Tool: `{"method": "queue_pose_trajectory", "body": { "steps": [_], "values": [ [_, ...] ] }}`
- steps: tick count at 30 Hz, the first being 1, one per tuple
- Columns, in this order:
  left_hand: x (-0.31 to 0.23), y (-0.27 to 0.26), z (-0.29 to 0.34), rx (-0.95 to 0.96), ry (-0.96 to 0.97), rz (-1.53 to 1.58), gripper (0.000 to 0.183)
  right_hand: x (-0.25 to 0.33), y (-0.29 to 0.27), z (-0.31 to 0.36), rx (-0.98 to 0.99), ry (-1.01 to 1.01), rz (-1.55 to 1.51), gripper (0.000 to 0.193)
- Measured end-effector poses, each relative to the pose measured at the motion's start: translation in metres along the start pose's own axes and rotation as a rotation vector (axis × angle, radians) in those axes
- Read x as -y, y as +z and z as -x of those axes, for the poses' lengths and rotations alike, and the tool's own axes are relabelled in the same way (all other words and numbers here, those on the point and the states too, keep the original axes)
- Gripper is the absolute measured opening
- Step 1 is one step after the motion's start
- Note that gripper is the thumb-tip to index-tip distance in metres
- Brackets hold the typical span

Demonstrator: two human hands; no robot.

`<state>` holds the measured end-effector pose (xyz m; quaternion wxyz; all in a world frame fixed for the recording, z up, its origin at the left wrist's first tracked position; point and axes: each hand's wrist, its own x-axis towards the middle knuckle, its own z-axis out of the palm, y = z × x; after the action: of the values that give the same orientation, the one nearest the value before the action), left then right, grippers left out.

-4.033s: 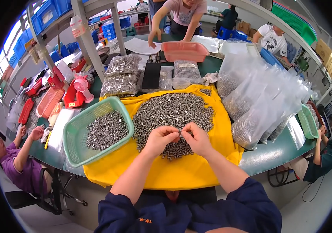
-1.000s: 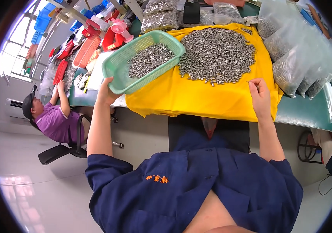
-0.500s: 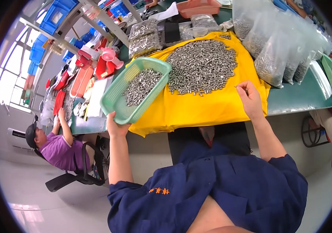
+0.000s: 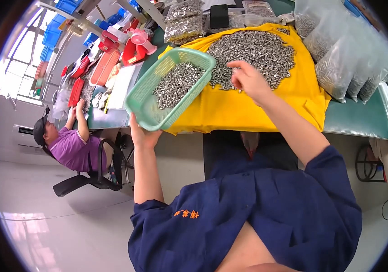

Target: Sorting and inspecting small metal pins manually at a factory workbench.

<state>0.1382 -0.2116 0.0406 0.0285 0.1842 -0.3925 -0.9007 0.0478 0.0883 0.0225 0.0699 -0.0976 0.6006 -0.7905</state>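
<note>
At the near left corner of a green mesh plastic basket [image 4: 146,114], my left hand [image 4: 145,134] grips the rim, with its palm below the edge. The basket lies tilted at the table's front edge, partly on the yellow cloth [image 4: 239,112]. Small silvery cylindrical metal pieces [image 4: 179,84] are gathered toward its far right side. To its right, a wide pile of similar metal pieces [image 4: 266,52] spreads over the cloth. Above the pile's near left edge is my right hand [image 4: 250,84], its index finger stretched out toward the basket and the other fingers curled; nothing shows in it.
Clear plastic bags of metal pieces [image 4: 339,68] stand on the green table [image 4: 352,118] at right. More filled bags [image 4: 184,29] and a black phone [image 4: 219,17] lie behind the cloth. Red bins [image 4: 132,53] and a pink fan [image 4: 140,40] stand left, where a seated person [image 4: 73,147] works.
My right hand has swung left from the cloth's right side to the pile's near left edge, its pinch loosened. My left hand stays on the basket; the whole view has shifted slightly.
</note>
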Motion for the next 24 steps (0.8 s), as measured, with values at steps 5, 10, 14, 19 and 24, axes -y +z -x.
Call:
{"method": "queue_pose_trajectory", "body": {
  "steps": [5, 10, 14, 19, 24],
  "values": [
    [0.002, -0.004, 0.002, -0.012, -0.02, -0.036, 0.055, -0.011, 0.024, -0.045, 0.023, 0.446, 0.307, 0.019],
    [0.002, -0.011, -0.003, 0.051, 0.0, -0.039, 0.056, -0.025, 0.047, -0.054, 0.116, 0.632, 0.137, 0.043],
    [0.005, -0.023, -0.013, 0.186, 0.064, 0.03, 0.06, -0.027, 0.055, -0.059, 0.035, 0.627, 0.131, 0.035],
    [0.009, -0.023, -0.018, 0.072, 0.148, 0.051, 0.055, -0.027, 0.06, -0.064, -0.019, 0.662, 0.113, 0.024],
    [0.015, -0.024, -0.006, 0.05, 0.206, 0.07, 0.043, -0.024, 0.066, -0.054, -0.032, 0.639, 0.146, 0.024]
  ]
}}
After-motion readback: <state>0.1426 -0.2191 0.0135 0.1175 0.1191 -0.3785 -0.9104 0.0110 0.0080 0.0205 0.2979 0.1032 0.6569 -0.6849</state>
